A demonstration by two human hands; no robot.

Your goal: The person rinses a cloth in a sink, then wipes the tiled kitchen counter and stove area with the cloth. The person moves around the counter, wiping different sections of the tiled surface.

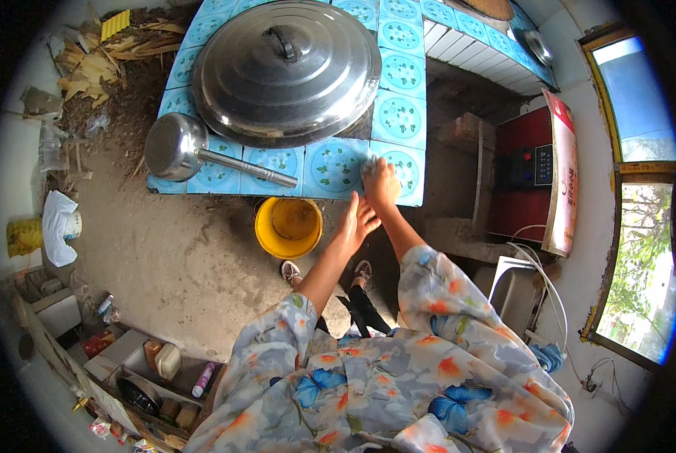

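My right hand (383, 186) presses a crumpled grey wad (368, 165), perhaps a rag or scouring pad, onto the blue floral tiles of a stove top (334, 167), close to its front right corner. Just below the tiled edge is my left hand (354, 226), its fingers apart and nothing in it, near my right wrist. A large domed metal lid (315, 90) with a dark handle covers the middle of the stove. To its left, a metal ladle (175, 148) rests bowl-up-ended on the tiles, with its handle (253, 169) pointing right.
On the floor under the stove's front edge stands a yellow bucket (289, 227). A red appliance (516, 170) and a metal sink (516, 300) are at the right, below a window (635, 266). Dry husks (92, 71) lie at the upper left. Shelves (128, 357) holding several items line the lower left.
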